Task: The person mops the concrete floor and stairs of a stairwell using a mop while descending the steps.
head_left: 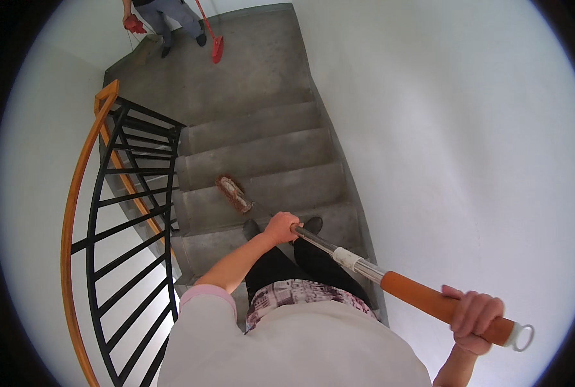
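Both of my hands hold a mop with a metal pole [316,240] that slants across my body. My left hand [281,228] is wrapped round the lower part of the pole, above my shoes. Out at the right, my right hand [475,320] grips the orange handle [416,295] close to its end, where a hanging ring [525,338] sticks out. The mop head [234,193], with a reddish-brown fringe and a pale back, rests on a grey stair step [281,187] in front of my feet. A white collar [346,258] sits partway along the pole.
At my left runs a railing with black bars [132,238] and a wooden handrail [68,258]. A white wall [442,142] bounds the right side. Steps lead to a landing [255,64], where another person [168,16] stands near a red broom [218,50], with something red in one hand.
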Tool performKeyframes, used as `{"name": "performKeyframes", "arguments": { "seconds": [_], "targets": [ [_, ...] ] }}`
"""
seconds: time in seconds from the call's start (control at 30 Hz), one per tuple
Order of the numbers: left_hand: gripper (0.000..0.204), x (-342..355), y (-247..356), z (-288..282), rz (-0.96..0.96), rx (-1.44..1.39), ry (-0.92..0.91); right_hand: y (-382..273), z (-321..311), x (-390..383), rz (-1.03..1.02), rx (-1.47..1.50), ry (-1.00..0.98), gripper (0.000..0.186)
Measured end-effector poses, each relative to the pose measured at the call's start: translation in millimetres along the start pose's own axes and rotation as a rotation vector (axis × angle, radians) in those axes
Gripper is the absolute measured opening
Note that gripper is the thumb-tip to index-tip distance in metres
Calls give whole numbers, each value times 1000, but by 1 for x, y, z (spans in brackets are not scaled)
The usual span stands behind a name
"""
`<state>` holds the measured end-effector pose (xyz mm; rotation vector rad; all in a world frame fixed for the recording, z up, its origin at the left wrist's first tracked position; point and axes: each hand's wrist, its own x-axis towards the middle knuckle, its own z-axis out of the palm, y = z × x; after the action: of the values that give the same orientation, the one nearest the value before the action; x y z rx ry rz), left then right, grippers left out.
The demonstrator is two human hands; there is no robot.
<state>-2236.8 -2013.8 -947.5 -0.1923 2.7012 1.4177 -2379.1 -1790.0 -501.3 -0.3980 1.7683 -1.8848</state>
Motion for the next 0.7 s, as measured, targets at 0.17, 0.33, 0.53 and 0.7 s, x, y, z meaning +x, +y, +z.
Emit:
{"name": "performKeyframes", "arguments": {
  "seconds": [0.17, 0.33, 0.53, 0.7],
  "targets": [
    [17, 12, 44, 64, 182, -79, 144, -23, -33, -36, -23, -140, 2, 31],
    [11, 110, 113, 113, 146, -198, 248, -65, -65, -41, -147, -327, 2, 30],
    [5, 163, 102, 67, 162, -172, 130, -70, -66, -15, -314, -259, -357, 19],
    [11, 143, 45, 11, 105, -37, 89, -16, -75, 8, -271, -128, 47, 26]
  ]
}}
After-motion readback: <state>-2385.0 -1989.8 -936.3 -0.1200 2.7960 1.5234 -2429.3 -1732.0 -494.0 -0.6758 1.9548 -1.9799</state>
